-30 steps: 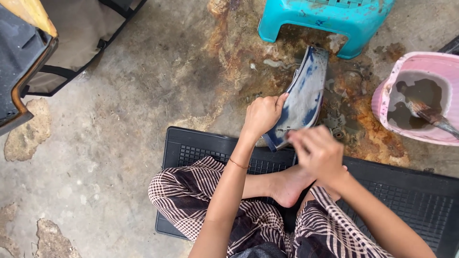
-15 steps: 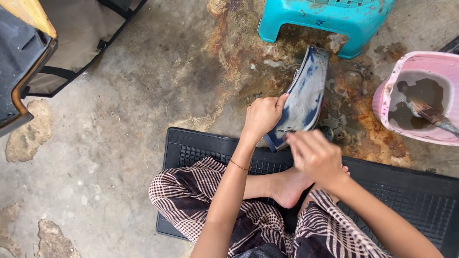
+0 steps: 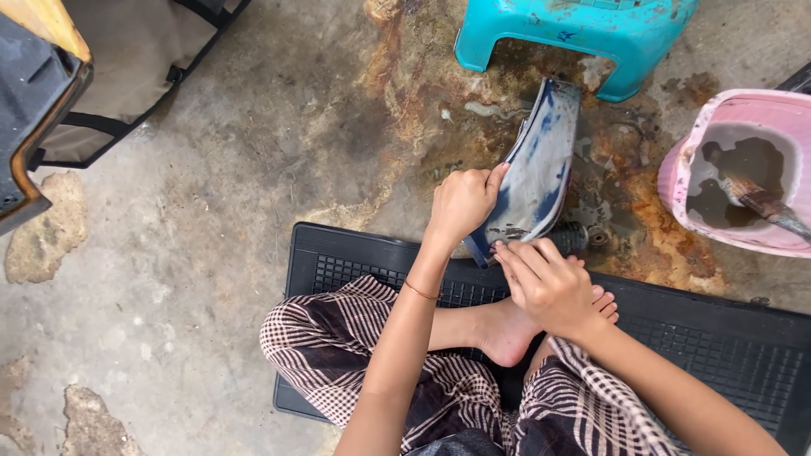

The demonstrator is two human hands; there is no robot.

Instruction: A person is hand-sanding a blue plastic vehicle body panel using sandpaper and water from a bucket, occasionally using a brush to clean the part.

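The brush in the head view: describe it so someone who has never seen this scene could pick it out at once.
Start at the pink bucket at the right edge, just right of the turquoise stool. The brush lies inside it, its dark bristle end dipped in murky water. It is the only thing in the bucket, well apart from the blue panel that both hands hold.

curved blue-grey panel (image 3: 536, 173), scuffed, tilted on edge; lower end held up
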